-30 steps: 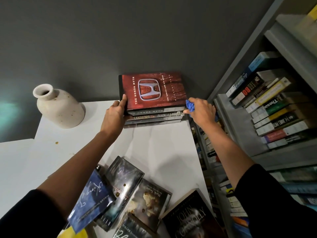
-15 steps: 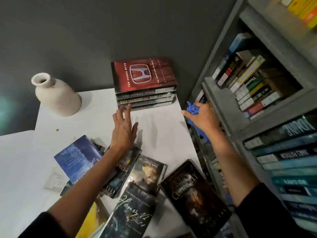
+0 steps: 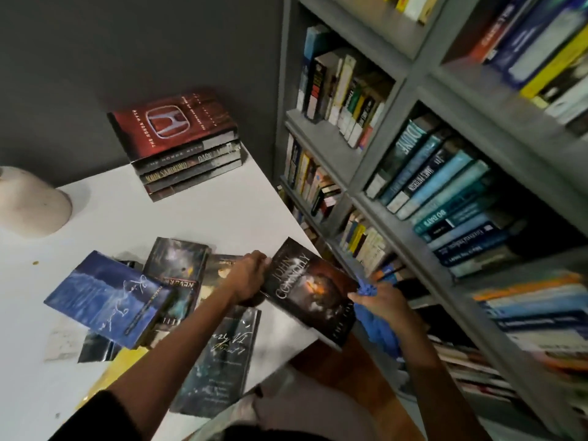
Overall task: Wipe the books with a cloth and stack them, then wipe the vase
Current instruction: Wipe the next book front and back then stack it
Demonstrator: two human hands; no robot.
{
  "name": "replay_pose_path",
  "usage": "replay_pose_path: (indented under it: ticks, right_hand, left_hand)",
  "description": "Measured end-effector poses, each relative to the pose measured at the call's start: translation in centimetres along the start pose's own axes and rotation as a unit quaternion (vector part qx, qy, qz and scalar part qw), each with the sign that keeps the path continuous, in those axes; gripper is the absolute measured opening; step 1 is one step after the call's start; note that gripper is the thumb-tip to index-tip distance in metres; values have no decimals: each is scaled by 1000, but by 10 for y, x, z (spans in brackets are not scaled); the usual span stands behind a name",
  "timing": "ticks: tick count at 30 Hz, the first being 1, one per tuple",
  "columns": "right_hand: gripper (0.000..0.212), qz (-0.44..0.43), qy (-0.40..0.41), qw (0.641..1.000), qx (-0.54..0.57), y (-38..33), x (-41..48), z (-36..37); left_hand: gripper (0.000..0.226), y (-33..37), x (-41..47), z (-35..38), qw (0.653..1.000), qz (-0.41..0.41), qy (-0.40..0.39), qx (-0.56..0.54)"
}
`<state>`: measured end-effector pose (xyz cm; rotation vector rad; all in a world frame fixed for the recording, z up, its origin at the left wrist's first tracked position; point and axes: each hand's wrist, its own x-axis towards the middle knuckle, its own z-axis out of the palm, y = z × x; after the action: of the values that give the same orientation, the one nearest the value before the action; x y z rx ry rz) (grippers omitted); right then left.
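Observation:
My left hand (image 3: 249, 275) grips the left edge of a dark John Connolly book (image 3: 310, 289) at the table's right edge. My right hand (image 3: 380, 297) holds a blue cloth (image 3: 378, 329) bunched against the book's right side. A stack of books (image 3: 184, 148) with a red Honda book on top stands at the back by the wall. The cream vase (image 3: 30, 202) sits at the far left, partly cut off. Several loose books (image 3: 143, 297) lie scattered on the white table (image 3: 222, 218).
A grey bookshelf (image 3: 413, 173) packed with books fills the right side, close to the table's edge. A dark grey wall (image 3: 127, 52) runs behind the table. A yellow item (image 3: 108, 374) peeks out under the loose books.
My left hand pulled back from the stack and took hold of the John Connolly book. My right hand came down with the cloth to the book's right side. The view swung right.

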<state>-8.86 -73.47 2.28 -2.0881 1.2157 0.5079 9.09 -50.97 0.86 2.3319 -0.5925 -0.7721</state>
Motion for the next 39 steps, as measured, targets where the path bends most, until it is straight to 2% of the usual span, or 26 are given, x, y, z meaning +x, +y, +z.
replay_pose_path:
  ticks: [2, 5, 8, 10, 14, 16, 19, 21, 23, 25, 28, 31, 35, 39]
  right_hand:
    - [24, 23, 10, 997, 76, 19, -6, 14]
    - [18, 64, -25, 985, 159, 34, -7, 32]
    - [20, 81, -52, 953, 287, 39, -7, 39]
    - [22, 87, -40, 945, 312, 39, -7, 40]
    - [28, 74, -14, 952, 297, 33, -9, 37]
    - [33, 53, -11, 955, 292, 24, -12, 30]
    - [19, 3, 0, 943, 333, -5, -23, 4]
    - [13, -40, 0, 939, 341, -32, -31, -16]
    - [12, -72, -6, 930, 361, -65, -38, -32]
    - [12, -101, -14, 915, 390, -96, -43, -37]
    - [11, -136, -32, 896, 422, -138, -52, -29]
    - [12, -177, -36, 899, 398, -166, -61, -8]
    - [14, -249, -69, 903, 344, -182, -77, 26]
    - [30, -281, -108, 924, 234, -176, -79, 37]
  left_hand:
    - [36, 1, 6, 6, 1000, -20, -22, 10]
    - [47, -1, 16, 15, 997, -52, -35, 38]
    - [55, 1, 22, 16, 995, -87, -38, 27]
    - [57, 7, 21, 14, 992, -104, -36, -56]
    - [61, 14, 12, 5, 956, -120, -61, -260]
    - [58, 12, 5, 0, 955, -102, -37, -277]
    - [53, 13, -11, -18, 943, -80, 2, -323]
    - [54, 15, -28, -40, 912, -49, -17, -407]
    - [58, 9, -46, -67, 864, -42, -6, -502]
    - [63, 7, -65, -89, 794, -42, 32, -606]
    - [66, 15, -90, -103, 663, 6, 83, -744]
    - [60, 23, -95, -104, 588, 24, 143, -796]
    - [70, 24, -93, -104, 546, 15, 220, -808]
    - [73, 3, -100, -110, 545, -18, 267, -795]
